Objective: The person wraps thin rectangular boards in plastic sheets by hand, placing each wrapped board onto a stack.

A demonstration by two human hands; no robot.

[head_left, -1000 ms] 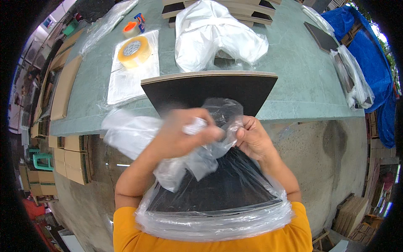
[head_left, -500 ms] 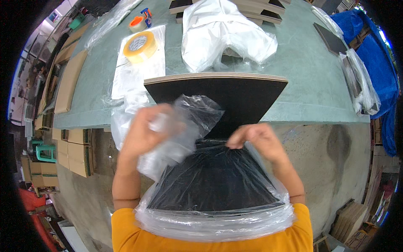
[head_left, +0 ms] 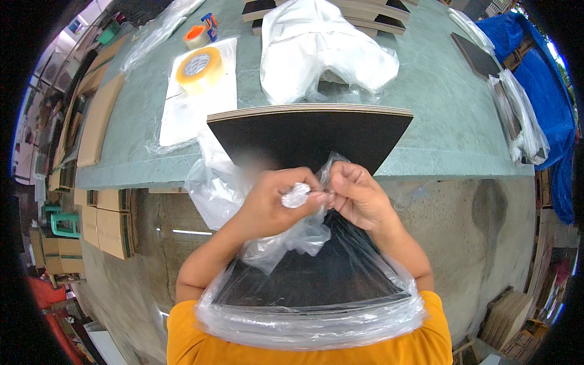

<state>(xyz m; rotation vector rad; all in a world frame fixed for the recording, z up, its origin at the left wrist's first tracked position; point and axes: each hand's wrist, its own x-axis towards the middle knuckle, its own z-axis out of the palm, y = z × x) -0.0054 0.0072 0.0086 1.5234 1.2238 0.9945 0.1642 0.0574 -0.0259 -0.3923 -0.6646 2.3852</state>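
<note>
While the near end of the black board [head_left: 310, 277] already sits inside the clear plastic bag [head_left: 316, 316], pressed against the person's orange shirt [head_left: 292, 350], its far end still lies bare on the green table [head_left: 438, 121] — so the bagging looks, by my judgement, about half done. Just above the covered part, both hands meet over the board: the left hand [head_left: 274, 204] is closed on a twisted wad of the bag's loose film, and the right hand [head_left: 359, 194] is pinched shut on the same film right beside it, fingertips touching. Slack plastic billows to the left of the left hand. What seems left is drawing the film over the uncovered far half and closing it. Farther off lie a flat plastic sheet with a roll of tan tape [head_left: 198, 64] on it, a smaller orange tape roll [head_left: 196, 36], and a heap of white bags [head_left: 322, 48]; a blue tarpaulin [head_left: 547, 79] hangs at far right.
</note>
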